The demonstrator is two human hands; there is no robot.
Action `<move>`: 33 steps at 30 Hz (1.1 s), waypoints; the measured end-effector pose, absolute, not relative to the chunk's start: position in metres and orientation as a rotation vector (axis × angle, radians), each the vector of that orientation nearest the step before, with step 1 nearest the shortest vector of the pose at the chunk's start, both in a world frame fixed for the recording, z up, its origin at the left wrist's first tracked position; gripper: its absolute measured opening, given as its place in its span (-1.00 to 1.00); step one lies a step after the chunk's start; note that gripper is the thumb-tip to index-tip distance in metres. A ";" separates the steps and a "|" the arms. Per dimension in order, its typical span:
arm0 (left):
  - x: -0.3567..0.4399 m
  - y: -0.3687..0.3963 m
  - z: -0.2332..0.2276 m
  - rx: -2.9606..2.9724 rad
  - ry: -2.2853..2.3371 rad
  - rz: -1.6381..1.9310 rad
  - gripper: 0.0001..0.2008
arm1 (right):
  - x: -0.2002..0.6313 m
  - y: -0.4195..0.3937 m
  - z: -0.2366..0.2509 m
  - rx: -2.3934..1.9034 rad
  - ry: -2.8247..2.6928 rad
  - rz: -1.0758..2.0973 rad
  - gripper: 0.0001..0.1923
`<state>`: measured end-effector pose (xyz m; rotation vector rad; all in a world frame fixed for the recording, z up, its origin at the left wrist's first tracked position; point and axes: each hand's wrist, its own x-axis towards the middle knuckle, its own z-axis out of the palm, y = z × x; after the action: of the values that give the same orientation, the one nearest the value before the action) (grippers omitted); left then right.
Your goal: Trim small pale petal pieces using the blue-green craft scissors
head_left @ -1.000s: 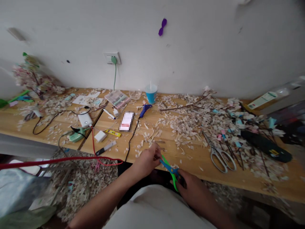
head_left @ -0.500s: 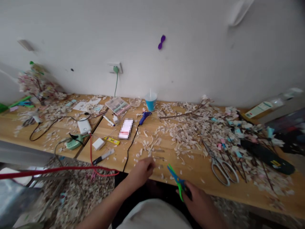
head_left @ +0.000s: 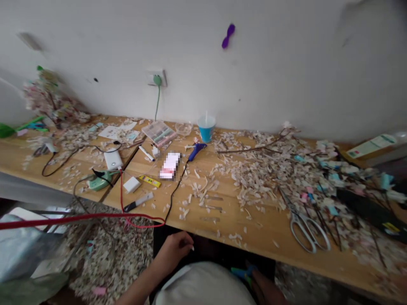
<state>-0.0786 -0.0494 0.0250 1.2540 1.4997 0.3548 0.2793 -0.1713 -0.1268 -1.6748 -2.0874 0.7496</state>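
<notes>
My left hand [head_left: 173, 250] hanging curled, empty, below table edge [head_left: 222, 237]; my right hand [head_left: 265, 290] probably gripping small green-blue scissors [head_left: 243, 273], also below edge.

The table [head_left: 254, 228] was pale honey-coloured wood, strewn with cream and off-white paper scraps [head_left: 251, 173] — a few pink and light blue among them at right. A bright blue cup [head_left: 206, 128] stood at upper centre, near a dark blue glue gun [head_left: 196, 150] with a black cord. A red cable [head_left: 79, 218] crossed the lower left. The large scissors [head_left: 302, 220] were silver-grey — the small scissors [head_left: 243, 273] at the bottom edge green and blue. The wall was white.
</notes>
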 end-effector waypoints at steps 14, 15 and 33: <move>-0.095 -0.036 0.039 1.147 1.561 0.592 -0.78 | 0.274 -0.160 -0.169 -1.824 -1.996 0.524 -0.67; -0.094 -0.029 0.039 1.130 1.579 0.625 -0.71 | 0.274 -0.159 -0.169 -1.842 -1.972 0.547 -0.67; -0.072 -0.004 0.037 0.943 1.569 0.779 -0.65 | 0.277 -0.158 -0.166 -1.929 -1.868 0.696 -0.60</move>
<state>-0.0717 -0.0040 0.0375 0.9430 1.5686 0.7788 0.2765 -0.1581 -0.1655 -1.9286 -1.8683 0.6959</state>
